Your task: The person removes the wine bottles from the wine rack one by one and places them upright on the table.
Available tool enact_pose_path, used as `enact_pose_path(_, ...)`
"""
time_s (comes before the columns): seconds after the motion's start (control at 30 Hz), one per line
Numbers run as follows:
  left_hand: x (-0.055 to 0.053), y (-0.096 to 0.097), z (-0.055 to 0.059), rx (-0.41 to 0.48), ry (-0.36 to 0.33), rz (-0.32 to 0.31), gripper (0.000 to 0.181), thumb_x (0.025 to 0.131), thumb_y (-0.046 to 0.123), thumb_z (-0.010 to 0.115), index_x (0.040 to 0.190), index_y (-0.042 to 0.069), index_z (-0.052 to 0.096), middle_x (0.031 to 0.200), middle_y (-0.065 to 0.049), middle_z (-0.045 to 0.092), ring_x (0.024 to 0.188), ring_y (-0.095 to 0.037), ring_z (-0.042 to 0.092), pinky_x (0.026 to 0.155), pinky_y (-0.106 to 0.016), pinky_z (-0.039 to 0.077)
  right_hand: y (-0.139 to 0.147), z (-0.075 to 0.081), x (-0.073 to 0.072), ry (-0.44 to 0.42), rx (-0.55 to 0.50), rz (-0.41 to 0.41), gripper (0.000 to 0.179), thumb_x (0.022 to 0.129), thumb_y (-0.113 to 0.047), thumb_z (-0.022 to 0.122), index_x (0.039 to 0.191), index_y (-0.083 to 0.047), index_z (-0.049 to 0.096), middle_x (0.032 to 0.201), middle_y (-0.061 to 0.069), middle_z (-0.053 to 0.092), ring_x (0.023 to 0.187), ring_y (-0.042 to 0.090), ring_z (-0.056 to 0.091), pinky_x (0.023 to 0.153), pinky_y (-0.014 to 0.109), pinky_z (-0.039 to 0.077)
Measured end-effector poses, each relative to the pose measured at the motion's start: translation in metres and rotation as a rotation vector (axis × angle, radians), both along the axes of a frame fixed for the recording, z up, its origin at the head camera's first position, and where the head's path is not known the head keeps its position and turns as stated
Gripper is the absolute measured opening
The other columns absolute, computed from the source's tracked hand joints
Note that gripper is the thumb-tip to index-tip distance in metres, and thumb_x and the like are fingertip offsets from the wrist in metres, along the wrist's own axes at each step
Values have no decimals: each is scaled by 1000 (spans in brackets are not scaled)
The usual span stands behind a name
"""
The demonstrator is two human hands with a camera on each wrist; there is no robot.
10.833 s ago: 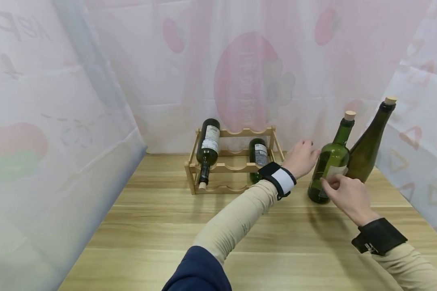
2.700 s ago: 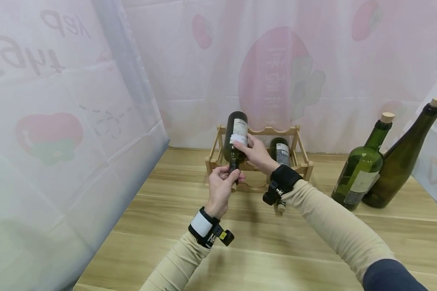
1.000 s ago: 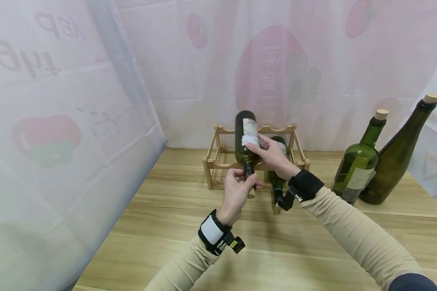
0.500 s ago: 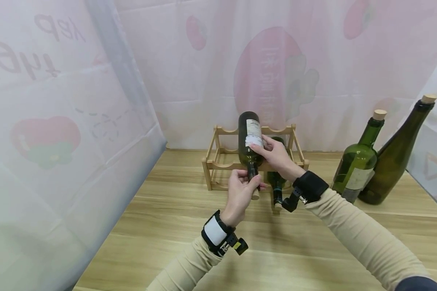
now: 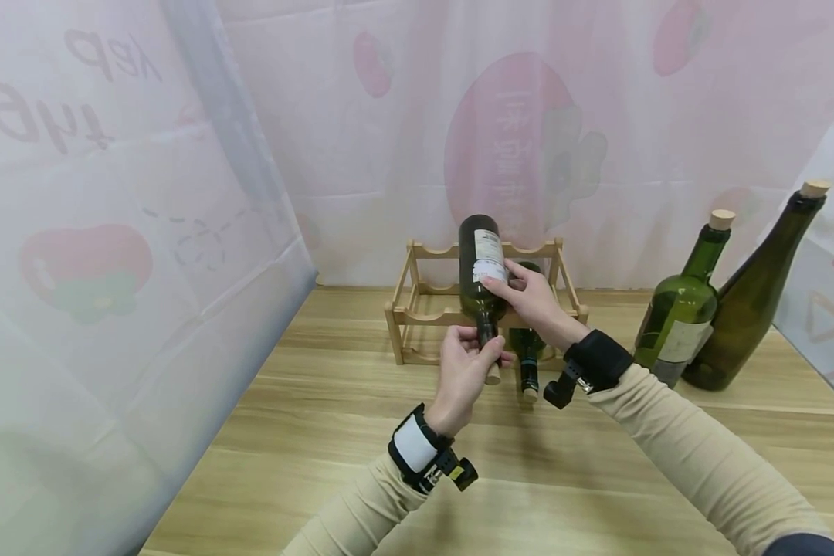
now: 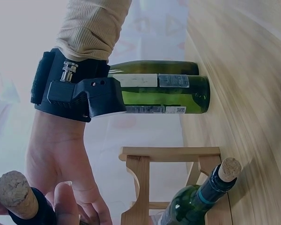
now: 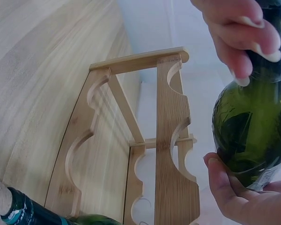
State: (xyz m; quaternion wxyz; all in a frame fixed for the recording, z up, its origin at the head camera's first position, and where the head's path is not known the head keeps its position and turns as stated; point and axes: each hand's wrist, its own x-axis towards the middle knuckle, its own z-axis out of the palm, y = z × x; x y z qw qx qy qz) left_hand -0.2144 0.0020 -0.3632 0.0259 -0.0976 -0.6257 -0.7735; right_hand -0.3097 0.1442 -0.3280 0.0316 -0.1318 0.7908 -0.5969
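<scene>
A dark green wine bottle (image 5: 479,262) with a white label is tilted cork-down above the top tier of a two-tier wooden wine rack (image 5: 427,317). My left hand (image 5: 459,374) grips its neck just above the cork, fingers curled round it. My right hand (image 5: 537,303) holds the body, thumb on the label side and fingers behind. In the right wrist view, left fingers (image 7: 243,42) wrap the neck of the held bottle (image 7: 253,122). A second green bottle (image 5: 528,367) lies in the rack's lower right slot, cork outward, partly hidden by my right hand.
On the right of the wooden table (image 5: 306,432) stand a green corked bottle (image 5: 684,309) with a pale label and a taller, slimmer brownish-green bottle (image 5: 754,289), close together. A printed curtain (image 5: 361,154) hangs right behind the rack. Another sheet (image 5: 111,324) borders the left side.
At first the bottle lay in the rack's top left slot, with my hands by the standing bottles. Both hands then took hold of it and moved it rightward; over the last second it shifts slightly further right.
</scene>
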Motion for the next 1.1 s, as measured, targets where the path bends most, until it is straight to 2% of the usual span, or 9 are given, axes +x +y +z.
enact_pose_path(0.1,1,3,0,11,6,-12,33,94,8,60,116,-4,38,97,-16,63,70,-11,69,62,-21,54,2,0,1,1,-3,-7,76,93,-45,60,154,-18,22,140,19,51,120,25,54,82,21,47)
enact_pose_path(0.23,1,6,-1,27,13,-23,34,94,7,60,116,-4,37,94,-14,62,70,-11,68,64,-20,54,6,-1,3,-8,-6,-10,75,94,-44,59,154,-19,22,138,19,52,107,22,53,74,22,44)
enact_pose_path(0.33,1,9,-2,34,15,-24,34,93,6,60,117,-4,38,97,-19,62,71,-13,69,65,-21,55,8,-1,5,-25,-16,-6,75,94,-44,59,155,-20,21,136,19,53,101,20,53,71,21,43)
enact_pose_path(0.47,2,12,-4,39,16,-21,34,93,5,60,117,-4,38,100,-22,61,73,-14,69,68,-23,57,12,-2,6,-28,-20,-2,75,94,-43,59,155,-20,20,135,21,54,105,20,56,74,18,48)
enact_pose_path(0.6,3,15,-5,38,20,-24,33,93,5,60,116,-4,38,98,-15,60,73,-13,69,73,-30,59,15,-2,6,-16,-11,-9,75,94,-42,59,154,-18,21,136,22,53,111,24,57,77,18,51)
enact_pose_path(0.8,4,18,-3,43,25,-33,33,93,4,60,115,-4,37,97,-14,59,75,-17,70,71,-27,59,19,-1,7,-31,-17,-7,76,95,-42,59,155,-16,20,139,23,50,116,28,55,81,20,53)
enact_pose_path(1.0,4,23,-3,71,26,-38,31,92,1,60,112,-5,38,95,-15,60,74,-18,70,74,-31,60,23,-1,8,-36,-60,-5,75,95,-40,59,154,-15,20,140,22,50,113,22,57,84,23,54)
enact_pose_path(1.1,4,26,-3,69,28,-42,30,92,2,61,111,-4,38,95,-15,61,73,-17,70,72,-30,60,25,-2,9,-21,-59,-18,74,95,-39,59,154,-14,22,139,23,51,109,19,59,82,22,55)
